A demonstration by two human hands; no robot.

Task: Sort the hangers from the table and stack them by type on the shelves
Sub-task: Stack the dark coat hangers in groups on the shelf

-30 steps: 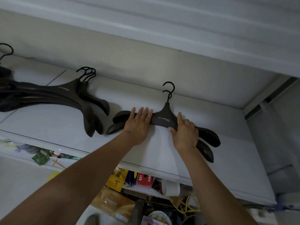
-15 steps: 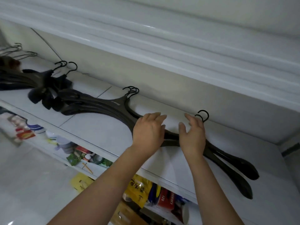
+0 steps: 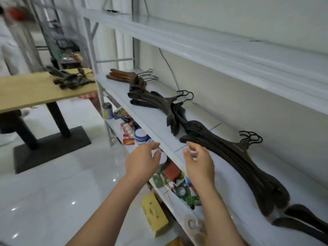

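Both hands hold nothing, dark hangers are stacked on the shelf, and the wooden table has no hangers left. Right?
No: the head view shows a pile of hangers on the wooden table. The left hand and right hand hold nothing; dark hangers lie stacked on the shelf.

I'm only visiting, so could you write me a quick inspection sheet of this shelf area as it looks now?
Surface: white shelf, hangers laid in stacks along it.
Job's things: brown wooden hangers at far end; dark hanger stack mid-shelf; nearer dark stack; unsorted hangers on the wooden table.
Clutter: tins, boxes and packets one level below.
Hands: left hand and right hand both empty, fingers loose.
Cables: thin wire on the back wall.
Surroundings: glossy floor.
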